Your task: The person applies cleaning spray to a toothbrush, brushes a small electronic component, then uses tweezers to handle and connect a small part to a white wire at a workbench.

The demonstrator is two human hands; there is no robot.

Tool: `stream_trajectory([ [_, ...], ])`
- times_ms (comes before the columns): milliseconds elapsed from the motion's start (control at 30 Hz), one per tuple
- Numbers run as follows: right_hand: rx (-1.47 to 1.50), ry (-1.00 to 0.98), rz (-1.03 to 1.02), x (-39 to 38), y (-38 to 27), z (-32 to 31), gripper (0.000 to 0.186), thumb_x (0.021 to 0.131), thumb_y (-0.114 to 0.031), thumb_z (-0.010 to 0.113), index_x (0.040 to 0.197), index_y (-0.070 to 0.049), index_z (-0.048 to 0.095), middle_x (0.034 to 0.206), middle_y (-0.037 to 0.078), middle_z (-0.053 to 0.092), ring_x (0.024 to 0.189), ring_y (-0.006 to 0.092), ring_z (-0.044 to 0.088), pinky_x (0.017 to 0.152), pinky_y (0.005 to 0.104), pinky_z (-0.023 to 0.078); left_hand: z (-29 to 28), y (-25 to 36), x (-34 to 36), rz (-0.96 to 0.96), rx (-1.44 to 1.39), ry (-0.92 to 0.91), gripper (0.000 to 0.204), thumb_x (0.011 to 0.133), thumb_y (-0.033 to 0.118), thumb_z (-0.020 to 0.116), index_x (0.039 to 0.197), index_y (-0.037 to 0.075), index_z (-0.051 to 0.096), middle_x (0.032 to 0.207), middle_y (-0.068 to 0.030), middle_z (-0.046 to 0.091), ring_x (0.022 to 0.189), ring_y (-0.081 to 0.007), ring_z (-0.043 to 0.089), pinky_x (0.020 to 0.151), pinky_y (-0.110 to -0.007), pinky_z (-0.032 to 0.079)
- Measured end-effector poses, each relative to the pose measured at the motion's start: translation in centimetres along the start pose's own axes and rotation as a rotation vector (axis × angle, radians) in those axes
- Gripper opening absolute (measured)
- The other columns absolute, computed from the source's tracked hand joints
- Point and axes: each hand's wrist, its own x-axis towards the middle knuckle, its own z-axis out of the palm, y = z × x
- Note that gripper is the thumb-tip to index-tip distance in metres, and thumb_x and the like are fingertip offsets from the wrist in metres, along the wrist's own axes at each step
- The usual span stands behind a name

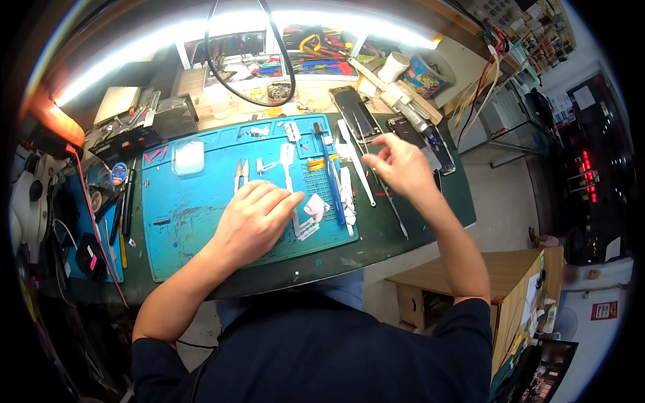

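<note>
Hands well apart over the surface (430,218): left hand (257,216) low above the blue mat (198,195), right hand (402,166) out past its right edge!
Left fingers folded in, and whether they're clamped on anything, I can't tell; a slim metal rod (392,208) lies near the right hand, those fingers bent towards the thumb, grip unclear. A long blue tool (332,181) runs along the mat; a two-pronged tool (238,176) peeks just beyond the left knuckles. Farther, a clear box (188,157), then a dark phone (352,107).
</note>
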Motion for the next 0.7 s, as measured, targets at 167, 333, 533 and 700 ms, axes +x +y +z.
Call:
stream_trajectory([
  [167,-0.156,0.116,-0.143,-1.4,-0.6,2.6,0.041,0.086,-0.02,0.072,0.124,-0.008,0.06,0.086,0.009,0.066,0.08,0.0294,0.068,0.074,0.0422,0.054,-0.1,0.1,0.1,-0.002,0.008,-0.008,0.038,0.08,0.006,0.075,0.118,0.005,0.068,0.104,-0.0085,0.069,0.099,-0.0277,0.065,0.094,-0.042,0.05],
  [333,-0.224,0.236,-0.121,-1.1,0.8,1.9,0.044,0.086,-0.019,0.073,0.126,-0.008,0.06,0.093,0.008,0.067,0.089,0.0291,0.067,0.078,0.0432,0.055,-0.3,0.0,0.2,-0.014,0.022,-0.023,0.038,0.081,0.006,0.074,0.119,0.005,0.067,0.103,-0.0087,0.069,0.1,-0.0279,0.065,0.097,-0.043,0.049],
  [533,-0.208,0.261,-0.566,0.2,-1.4,3.3,0.035,0.086,-0.02,0.075,0.119,-0.011,0.066,0.107,0.003,0.068,0.1,0.023,0.064,0.081,0.0362,0.056,-0.3,-0.2,0.3,-0.031,0.019,-0.017,0.039,0.082,0.005,0.074,0.12,0.004,0.066,0.103,-0.0088,0.069,0.1,-0.0281,0.065,0.098,-0.043,0.048],
  [700,-0.299,0.461,-0.564,1.6,-0.1,2.2,0.011,0.088,-0.014,0.071,0.098,-0.01,0.071,0.085,0.005,0.07,0.082,0.0251,0.067,0.072,0.0343,0.056,-0.8,0.0,0.6,-0.142,-0.079,0.057,0.036,0.085,0.003,0.072,0.121,0.002,0.065,0.105,-0.0105,0.069,0.096,-0.026,0.067,0.09,-0.04,0.052],
])
